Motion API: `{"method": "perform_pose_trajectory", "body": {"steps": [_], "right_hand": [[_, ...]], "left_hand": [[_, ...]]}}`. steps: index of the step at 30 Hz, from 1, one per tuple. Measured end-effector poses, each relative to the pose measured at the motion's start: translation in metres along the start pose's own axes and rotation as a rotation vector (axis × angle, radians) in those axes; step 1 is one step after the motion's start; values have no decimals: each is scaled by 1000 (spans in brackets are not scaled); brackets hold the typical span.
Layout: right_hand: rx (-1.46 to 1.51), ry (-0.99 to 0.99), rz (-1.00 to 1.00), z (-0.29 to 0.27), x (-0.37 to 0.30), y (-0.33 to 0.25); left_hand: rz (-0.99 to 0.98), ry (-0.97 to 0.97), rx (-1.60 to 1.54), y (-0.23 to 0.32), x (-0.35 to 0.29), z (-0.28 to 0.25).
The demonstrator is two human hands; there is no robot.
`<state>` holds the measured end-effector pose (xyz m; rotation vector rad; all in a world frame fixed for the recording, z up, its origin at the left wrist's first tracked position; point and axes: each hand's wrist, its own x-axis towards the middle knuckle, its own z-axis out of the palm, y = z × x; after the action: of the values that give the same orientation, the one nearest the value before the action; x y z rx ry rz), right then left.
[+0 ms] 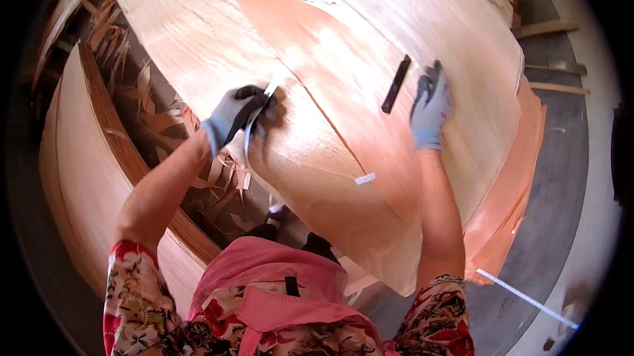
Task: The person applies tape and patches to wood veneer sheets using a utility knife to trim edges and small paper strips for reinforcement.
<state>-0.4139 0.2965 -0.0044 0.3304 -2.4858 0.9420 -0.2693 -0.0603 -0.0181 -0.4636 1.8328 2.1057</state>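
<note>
A large pale wood veneer sheet (462,12) lies in front of me, with a reddish veneer piece (330,45) on it and a dark seam running down its middle. My left hand (247,111), in a grey and black glove, is closed on a white tape strip (248,141) near the sheet's left edge. The strip's lower end hangs and curls. Across the seam near its lower end sits a short piece of white tape (365,178). My gloved right hand (432,105) lies on the veneer, fingers stretched out. Just left of it is a slim black tool (396,84), possibly a cutter.
At the left stands a veneer stack (89,164), with torn veneer scraps (155,121) on the floor beside it. More reddish sheets (505,204) stick out under the right edge. Wooden bars (548,29) lie farther right, and a white strip (528,298) is at the lower right.
</note>
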Motion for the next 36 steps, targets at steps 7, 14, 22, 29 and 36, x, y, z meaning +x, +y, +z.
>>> {"method": "perform_pose_trajectory", "body": {"steps": [7, 14, 22, 29, 36], "right_hand": [[306, -183, -138, 99, 14, -130], [-283, -397, -515, 194, 7, -179], [491, -447, 30, 192, 43, -148], [564, 10, 93, 109, 150, -48], [4, -80, -59, 167, 156, -47]], "left_hand": [[-125, -18, -171, 6, 27, 10], [-184, 53, -79, 16, 23, 18], [-146, -89, -203, 25, -7, 50], [-74, -87, 16, 101, 103, 57], [-183, -60, 109, 100, 166, 92]]}}
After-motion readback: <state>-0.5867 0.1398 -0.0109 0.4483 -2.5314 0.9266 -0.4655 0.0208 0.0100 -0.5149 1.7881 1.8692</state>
